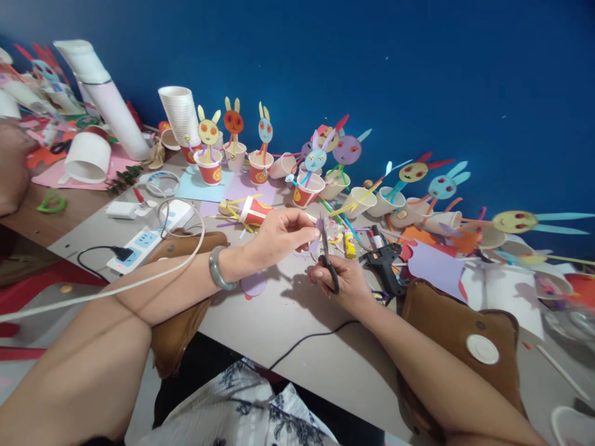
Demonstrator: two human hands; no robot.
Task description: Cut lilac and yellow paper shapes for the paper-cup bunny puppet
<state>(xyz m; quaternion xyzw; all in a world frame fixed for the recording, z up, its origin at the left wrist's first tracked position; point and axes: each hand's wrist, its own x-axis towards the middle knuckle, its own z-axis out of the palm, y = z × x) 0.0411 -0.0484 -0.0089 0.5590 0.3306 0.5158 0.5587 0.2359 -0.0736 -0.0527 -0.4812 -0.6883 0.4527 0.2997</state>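
Note:
My left hand [283, 238], with a bangle at the wrist, pinches something too small to make out near the middle of the table. Close on its right, my right hand [344, 285] grips black-handled scissors [331, 267], whose blades point up beside my left fingertips. A purple paper circle [253, 284] lies on the table below my left hand. Just behind that hand, a red paper cup [255, 212] rests on its side. A black glue gun [385, 266] and a small yellow item [349, 244] are right of the scissors.
Cups with paper rabbit figures [265, 133] line the blue wall. A power strip [139, 248] with white cables is at the left, near a white mug [88, 155] and stacked cups [179, 114]. Brown bags [460, 334] lie at the table's front. Another person's arm [13, 161] shows far left.

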